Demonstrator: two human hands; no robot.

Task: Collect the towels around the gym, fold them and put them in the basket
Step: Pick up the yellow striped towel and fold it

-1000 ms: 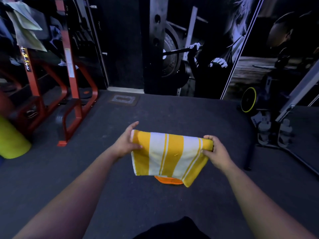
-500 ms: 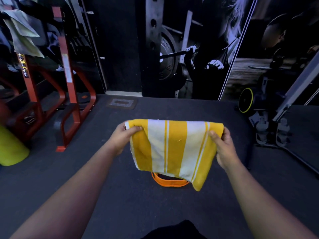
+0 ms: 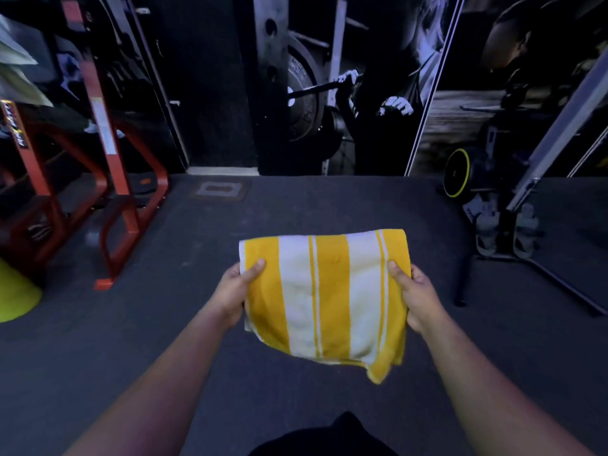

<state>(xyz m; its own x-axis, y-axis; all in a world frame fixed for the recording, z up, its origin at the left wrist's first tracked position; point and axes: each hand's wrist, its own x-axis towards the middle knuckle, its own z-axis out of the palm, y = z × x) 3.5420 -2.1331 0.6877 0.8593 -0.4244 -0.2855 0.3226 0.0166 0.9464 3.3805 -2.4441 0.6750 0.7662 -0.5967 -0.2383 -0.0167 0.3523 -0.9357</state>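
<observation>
A: What takes up most of the view?

B: The dark rubber floor, running from the near edge up to a wall covered by a large weightlifting mural.

A: And the equipment?

B: A red steel rack stands at the left with a lime-green object on the floor beside it. At the right there is a grey machine frame, and a black wheel with a yellow rim sits at its foot.

A: Where is the towel?

B: The yellow-and-white striped towel is folded into a flat rectangle and held up in mid-air over the floor, in the middle of the view, stripes running away from the person. One lower corner droops at the right.

A: How is it held?

B: The left hand grips the left edge, thumb on top and fingers curled underneath. The right hand grips the right edge the same way, thumb pressed on the top face. Both arms reach forward, well apart.

A: Any basket?

B: I cannot tell; the towel covers the floor below it.
</observation>
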